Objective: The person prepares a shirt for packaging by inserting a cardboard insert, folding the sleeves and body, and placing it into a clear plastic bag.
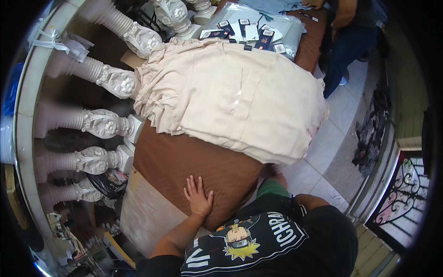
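Fingers (200, 185) spread; left hand (199, 200) on brown cloth (184, 157)

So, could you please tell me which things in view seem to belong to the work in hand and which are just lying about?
Likely part of the work:
- brown cover, under the left hand
- cream garments
- dark tags

Apparently just lying about:
- dark scraps
- black bag by the balusters

Head-worn fisheye, close above wearer's black shirt (286, 240), facing down toward brown cloth (184, 159).
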The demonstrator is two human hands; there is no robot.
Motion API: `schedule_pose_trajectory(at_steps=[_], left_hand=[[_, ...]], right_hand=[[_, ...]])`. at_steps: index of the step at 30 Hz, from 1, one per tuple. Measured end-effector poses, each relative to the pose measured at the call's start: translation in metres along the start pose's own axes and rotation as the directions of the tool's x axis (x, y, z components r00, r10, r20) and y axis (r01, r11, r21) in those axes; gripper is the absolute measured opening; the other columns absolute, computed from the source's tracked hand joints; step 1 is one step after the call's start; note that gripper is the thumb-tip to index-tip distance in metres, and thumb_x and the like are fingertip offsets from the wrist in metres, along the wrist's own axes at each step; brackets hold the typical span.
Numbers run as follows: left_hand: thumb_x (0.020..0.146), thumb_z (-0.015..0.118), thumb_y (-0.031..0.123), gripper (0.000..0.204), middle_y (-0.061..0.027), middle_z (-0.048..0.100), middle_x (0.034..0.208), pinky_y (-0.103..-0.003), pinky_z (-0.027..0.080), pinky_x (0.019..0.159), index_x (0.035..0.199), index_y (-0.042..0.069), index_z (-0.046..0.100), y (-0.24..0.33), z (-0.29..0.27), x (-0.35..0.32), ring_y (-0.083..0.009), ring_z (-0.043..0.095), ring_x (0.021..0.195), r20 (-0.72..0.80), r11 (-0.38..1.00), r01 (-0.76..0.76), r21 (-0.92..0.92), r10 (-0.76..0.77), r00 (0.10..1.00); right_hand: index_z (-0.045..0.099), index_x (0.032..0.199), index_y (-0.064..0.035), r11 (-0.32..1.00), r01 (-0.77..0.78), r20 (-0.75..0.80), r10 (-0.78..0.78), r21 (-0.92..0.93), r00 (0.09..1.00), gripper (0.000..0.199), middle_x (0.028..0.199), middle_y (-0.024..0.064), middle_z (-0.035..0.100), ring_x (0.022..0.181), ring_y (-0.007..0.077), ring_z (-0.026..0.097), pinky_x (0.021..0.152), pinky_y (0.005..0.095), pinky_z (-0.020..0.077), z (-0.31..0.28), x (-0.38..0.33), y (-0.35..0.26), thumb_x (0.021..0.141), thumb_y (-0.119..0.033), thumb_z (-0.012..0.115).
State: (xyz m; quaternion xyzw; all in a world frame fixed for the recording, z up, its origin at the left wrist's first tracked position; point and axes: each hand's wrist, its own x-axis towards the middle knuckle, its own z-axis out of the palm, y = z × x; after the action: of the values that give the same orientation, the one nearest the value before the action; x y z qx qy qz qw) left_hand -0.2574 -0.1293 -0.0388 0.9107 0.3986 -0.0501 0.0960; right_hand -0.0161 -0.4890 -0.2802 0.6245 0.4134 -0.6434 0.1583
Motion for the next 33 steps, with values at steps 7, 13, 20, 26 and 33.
schedule_pose_trajectory(at_steps=[7, 13, 20, 26, 33], left_hand=[[0.085, 0.052, 0.041, 0.07, -0.0186, 0.01, 0.15, -0.056, 0.01, 0.107, 0.142, 0.009, 0.027, 0.004, 0.002, 0.003, -0.0349, 0.008, 0.139, -0.059, 0.996, -0.071, -0.053, 0.068, 0.996], [0.086, 0.052, 0.037, 0.07, -0.0191, 0.01, 0.15, -0.055, 0.007, 0.108, 0.143, 0.009, 0.024, 0.005, -0.001, -0.003, -0.0363, 0.008, 0.139, -0.04, 0.998, -0.05, -0.037, 0.048, 0.998], [0.083, 0.054, 0.039, 0.072, -0.0191, 0.01, 0.15, -0.055, 0.009, 0.108, 0.142, 0.01, 0.025, 0.002, -0.002, 0.0, -0.0362, 0.008, 0.139, 0.003, 1.0, -0.02, 0.013, 0.02, 1.0], [0.083, 0.054, 0.042, 0.072, -0.0176, 0.012, 0.15, -0.054, 0.011, 0.108, 0.143, 0.014, 0.026, 0.003, -0.005, -0.001, -0.0347, 0.011, 0.138, -0.011, 0.999, -0.009, -0.033, 0.009, 1.0], [0.085, 0.051, 0.045, 0.07, -0.0164, 0.01, 0.15, -0.053, 0.011, 0.109, 0.143, 0.016, 0.026, -0.001, -0.008, -0.005, -0.0334, 0.009, 0.139, 0.009, 0.998, 0.019, -0.053, -0.018, 1.0]], right_hand=[[0.06, 0.112, -0.0077, 0.997, -0.043, -0.132, 0.051, 0.066, 0.99, 0.048, 0.112, 0.0169, 0.061, 0.097, 0.0292, 0.061, 0.082, 0.0388, 0.048, 0.028, 0.017, -0.046, 0.07, -0.029, 0.066], [0.062, 0.11, -0.0082, 1.0, 0.027, -0.105, -0.025, 0.015, 0.994, 0.044, 0.111, 0.0166, 0.062, 0.096, 0.0295, 0.061, 0.082, 0.0394, 0.0482, 0.04, 0.049, -0.059, 0.071, -0.029, 0.064], [0.063, 0.107, -0.0089, 0.997, 0.048, -0.054, -0.052, -0.061, 0.997, 0.04, 0.11, 0.0163, 0.062, 0.095, 0.0298, 0.062, 0.081, 0.0401, 0.0484, 0.005, 0.05, -0.02, 0.073, -0.029, 0.062], [0.064, 0.105, -0.0094, 0.981, 0.026, 0.002, -0.026, -0.195, 1.0, 0.037, 0.109, 0.016, 0.063, 0.094, 0.0301, 0.062, 0.081, 0.0407, 0.0486, -0.026, 0.026, 0.021, 0.074, -0.029, 0.06], [0.066, 0.103, -0.0101, 0.92, 0.001, 0.025, 0.009, -0.391, 1.0, 0.034, 0.108, 0.0157, 0.063, 0.092, 0.0305, 0.062, 0.08, 0.0413, 0.0488, -0.081, 0.005, 0.063, 0.075, -0.028, 0.057]])
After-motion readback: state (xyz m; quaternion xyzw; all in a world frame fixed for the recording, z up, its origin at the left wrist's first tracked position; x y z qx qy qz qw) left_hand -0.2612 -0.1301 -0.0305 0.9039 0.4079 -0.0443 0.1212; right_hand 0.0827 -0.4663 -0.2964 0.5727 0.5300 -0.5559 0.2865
